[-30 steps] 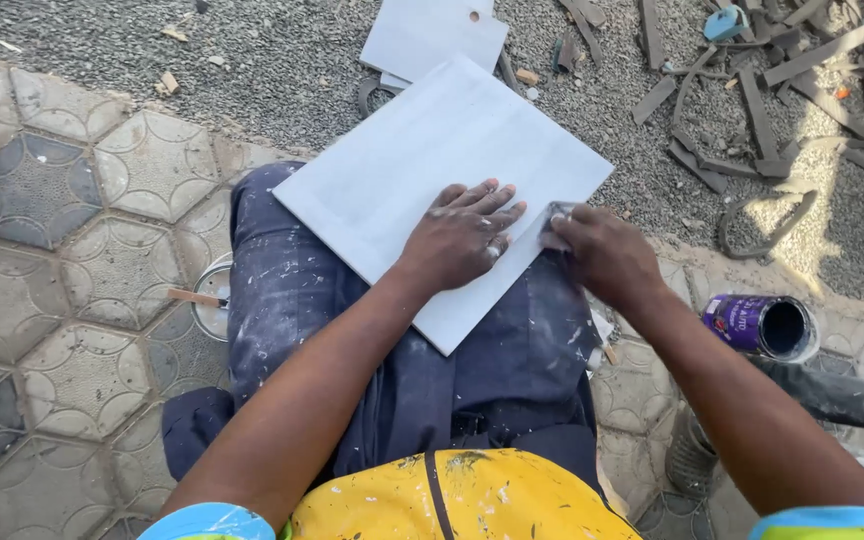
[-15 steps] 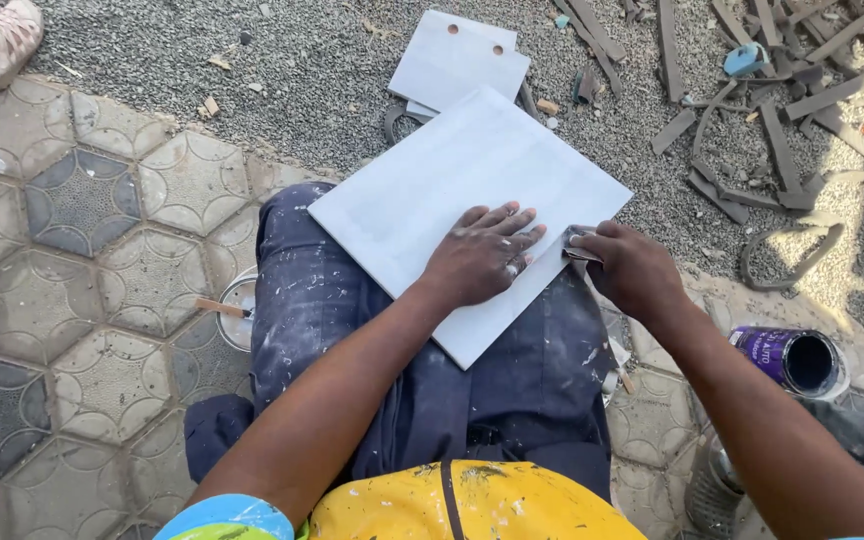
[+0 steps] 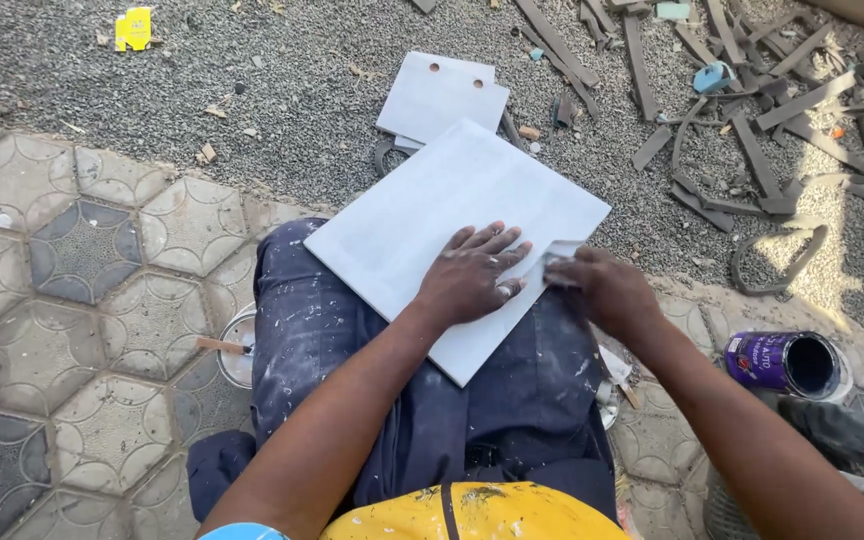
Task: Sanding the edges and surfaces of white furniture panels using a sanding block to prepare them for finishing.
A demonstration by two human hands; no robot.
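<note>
Basically the white board (image 3: pixel 432 225) sits across the person's lap, the left hand (image 3: pixel 472 275) spread flat on it, probably to stop it sliding, while the right hand (image 3: pixel 602 290) pinches a small pale scrap (image 3: pixel 557 255) against its right edge.

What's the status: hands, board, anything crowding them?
Left hand flat on the white board across the lap. Right hand pinches a small pale piece at the board's edge. Open purple can beside the right arm.
</note>
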